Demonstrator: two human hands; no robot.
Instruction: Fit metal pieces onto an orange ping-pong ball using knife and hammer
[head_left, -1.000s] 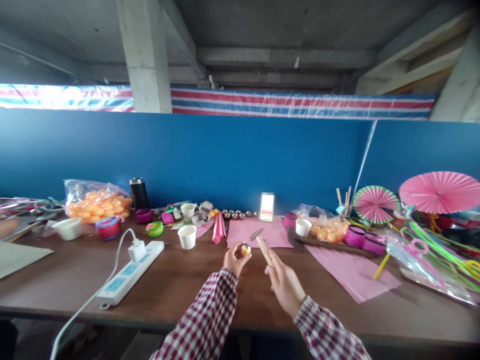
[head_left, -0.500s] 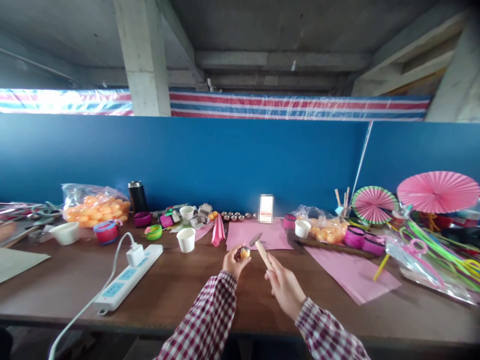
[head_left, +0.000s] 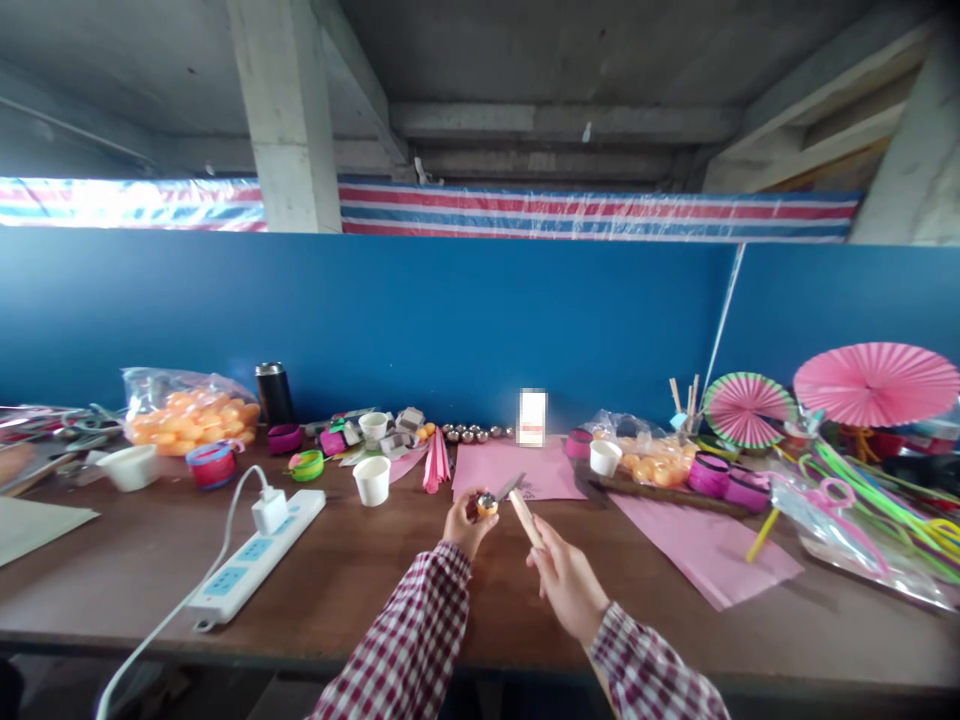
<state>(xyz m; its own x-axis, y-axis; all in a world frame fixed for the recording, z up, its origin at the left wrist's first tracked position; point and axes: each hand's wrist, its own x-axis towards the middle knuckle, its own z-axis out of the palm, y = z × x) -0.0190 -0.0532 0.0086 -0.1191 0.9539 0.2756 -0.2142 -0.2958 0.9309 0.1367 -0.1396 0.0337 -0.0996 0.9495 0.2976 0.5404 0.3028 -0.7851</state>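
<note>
Between the fingers of my left hand (head_left: 462, 528) is a small ball (head_left: 487, 506), shiny silver on its upper part and orange below. My fingers cover part of its left side. My right hand (head_left: 568, 575) is wrapped round the light wooden handle of a small hammer (head_left: 528, 520). Its thin grey metal head lies just right of the ball; whether the two touch I cannot tell. Both hands are above the brown table (head_left: 420, 610), in front of a pink paper sheet (head_left: 480, 470).
A white power strip (head_left: 259, 560) with a cable lies left. White cups (head_left: 373, 482), silver balls (head_left: 469, 434) and a bag of orange balls (head_left: 196, 415) stand further back. Right are pink paper (head_left: 712, 550), a dark stick (head_left: 675, 492) and paper fans (head_left: 874, 385). A blue partition (head_left: 480, 320) closes the back.
The ball has turned in my left hand, so its silver part now faces up. The hammer has shifted slightly, its head now appearing lower and closer to the ball.
</note>
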